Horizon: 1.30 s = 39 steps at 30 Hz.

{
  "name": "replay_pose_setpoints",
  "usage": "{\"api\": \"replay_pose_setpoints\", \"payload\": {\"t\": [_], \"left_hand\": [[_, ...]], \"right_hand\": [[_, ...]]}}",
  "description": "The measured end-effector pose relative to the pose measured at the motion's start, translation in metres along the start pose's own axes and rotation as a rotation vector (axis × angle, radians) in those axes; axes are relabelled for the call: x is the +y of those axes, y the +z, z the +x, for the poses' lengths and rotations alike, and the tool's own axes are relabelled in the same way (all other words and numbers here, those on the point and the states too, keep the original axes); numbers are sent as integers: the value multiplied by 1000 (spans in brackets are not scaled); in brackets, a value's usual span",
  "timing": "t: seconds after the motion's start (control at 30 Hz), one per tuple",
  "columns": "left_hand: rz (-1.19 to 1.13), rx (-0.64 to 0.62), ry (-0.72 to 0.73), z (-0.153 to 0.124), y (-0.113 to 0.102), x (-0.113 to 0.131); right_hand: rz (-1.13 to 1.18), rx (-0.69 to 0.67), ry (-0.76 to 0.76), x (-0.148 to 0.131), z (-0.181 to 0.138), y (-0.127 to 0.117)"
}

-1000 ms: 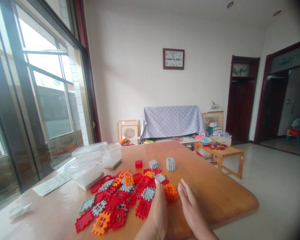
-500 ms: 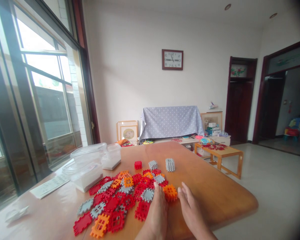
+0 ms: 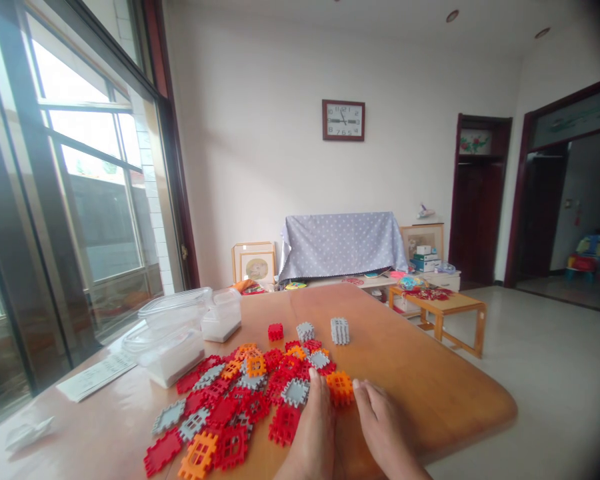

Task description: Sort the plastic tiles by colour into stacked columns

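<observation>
My left hand is held edge-on at the right side of a pile of plastic interlocking tiles, its fingers stretched out. My right hand lies to its right over bare wood, fingers extended and thumb uppermost. Between the two hands' tips is an orange window tile, close to both; whether either hand touches it is unclear. Just left of my left hand are a grey tile and a red tile. Behind the pile stand a small red stack, a grey stack and a taller grey stack.
Clear plastic boxes and a printed paper sheet lie on the left of the wooden table. A crumpled tissue is near the left front. Beyond the table stand a small wooden bench and a cloth-covered object.
My right hand has turned and sunk slightly, with its fingertips lower. My left hand stays almost in place beside the orange tile. The view has shifted a little.
</observation>
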<state>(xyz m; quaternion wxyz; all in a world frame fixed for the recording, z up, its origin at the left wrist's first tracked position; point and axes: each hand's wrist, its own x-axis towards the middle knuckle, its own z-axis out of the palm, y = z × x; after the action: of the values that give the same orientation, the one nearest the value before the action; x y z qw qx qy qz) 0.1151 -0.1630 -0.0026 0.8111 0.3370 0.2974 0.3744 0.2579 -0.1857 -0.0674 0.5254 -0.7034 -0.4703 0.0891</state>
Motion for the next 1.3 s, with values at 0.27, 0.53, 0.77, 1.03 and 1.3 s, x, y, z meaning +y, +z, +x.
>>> {"api": "replay_pose_setpoints", "payload": {"t": [0.27,0.53,0.77,1.03,1.3], "left_hand": [[-17,-15,26,-3,-3,-1],[319,-91,294,-14,-41,1],[1294,166,932,-33,-110,16],[1803,571,682,-68,-166,58],[1830,545,294,-72,-171,72]], "right_hand": [[-39,-26,-23,2,-1,-1],[-37,-18,26,18,-3,1],[-123,-4,-7,30,-5,1],[-209,92,-431,4,-22,21],[-365,-460,-485,-59,-40,84]]}}
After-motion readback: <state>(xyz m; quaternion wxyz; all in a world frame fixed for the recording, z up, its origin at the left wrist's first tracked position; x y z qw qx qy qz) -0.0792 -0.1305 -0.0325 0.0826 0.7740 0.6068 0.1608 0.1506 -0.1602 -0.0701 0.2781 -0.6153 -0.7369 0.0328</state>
